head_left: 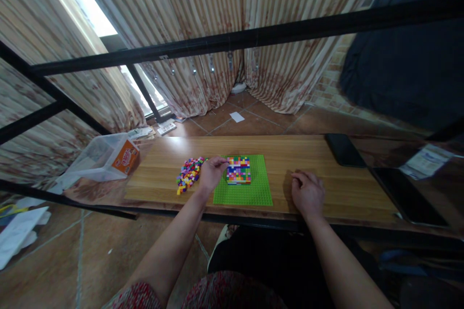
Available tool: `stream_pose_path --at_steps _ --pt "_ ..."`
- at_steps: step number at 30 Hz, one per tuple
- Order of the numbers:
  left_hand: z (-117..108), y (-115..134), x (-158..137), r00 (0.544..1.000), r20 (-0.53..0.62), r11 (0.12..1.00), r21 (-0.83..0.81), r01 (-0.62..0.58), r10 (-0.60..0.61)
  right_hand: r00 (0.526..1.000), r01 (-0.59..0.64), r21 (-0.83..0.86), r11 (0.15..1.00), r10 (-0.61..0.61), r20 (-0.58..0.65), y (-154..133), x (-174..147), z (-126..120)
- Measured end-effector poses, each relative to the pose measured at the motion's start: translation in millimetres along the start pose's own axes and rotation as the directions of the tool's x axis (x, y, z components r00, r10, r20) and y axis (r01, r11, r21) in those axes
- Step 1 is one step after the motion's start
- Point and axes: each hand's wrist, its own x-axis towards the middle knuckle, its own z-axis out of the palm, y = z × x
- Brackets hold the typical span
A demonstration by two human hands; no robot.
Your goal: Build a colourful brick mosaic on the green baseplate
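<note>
A block of many-coloured toy bricks point(239, 176) stands on a bright green baseplate point(259, 193) on the wooden table. My left hand point(212, 172) reaches to the block's far left corner, thumb and forefinger pinched on a small toy brick that the fingertips mostly cover. Just left of that hand lies a loose pile of mixed toy bricks point(190, 173). To the right of the baseplate, my right hand point(308, 192) rests on the tabletop with its fingers curled in; nothing shows in it.
A clear plastic tub point(97, 157) with an orange label stands at the table's left end. A black phone point(344, 149) and a dark tablet point(408, 195) lie at the right. Beyond the wooden table point(152, 169), a black metal bar point(217, 43) crosses before the curtains.
</note>
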Motion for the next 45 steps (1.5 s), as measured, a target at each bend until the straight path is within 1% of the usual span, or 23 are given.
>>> stream_pose_path --at_steps 7,13,19,23,28,33,41,45 --pt "6 -2 -1 0.999 -0.038 1.000 -0.009 0.013 -0.014 1.000 0.004 0.005 1.000 -0.004 -0.008 -1 -1 0" --pt "6 1 -2 0.998 -0.036 0.997 -0.044 0.055 -0.057 1.000 0.023 -0.003 1.000 -0.023 -0.005 2 0 1" --pt "6 4 -1 0.996 -0.050 0.995 -0.060 0.076 -0.079 1.000 0.010 0.013 1.000 -0.010 -0.015 0 -1 0" --pt "9 3 -4 0.990 -0.091 0.992 -0.079 0.096 -0.104 1.000 0.007 0.014 1.000 -0.007 -0.004 0 0 -1" --pt "18 2 -10 0.978 -0.141 0.978 -0.161 0.129 -0.152 1.000 0.005 0.002 1.000 -0.005 -0.001 1 0 0" --pt "19 8 -9 0.969 -0.109 0.957 -0.214 0.196 -0.222 1.000 0.006 0.009 1.000 -0.006 0.005 1 0 0" --pt "18 17 1 0.939 -0.071 0.921 -0.230 0.314 -0.338 1.000 -0.004 0.023 1.000 0.004 0.010 2 -1 1" --pt "20 18 2 0.926 -0.069 0.909 -0.232 0.346 -0.370 1.000 -0.013 0.015 1.000 0.013 0.013 1 -1 1"
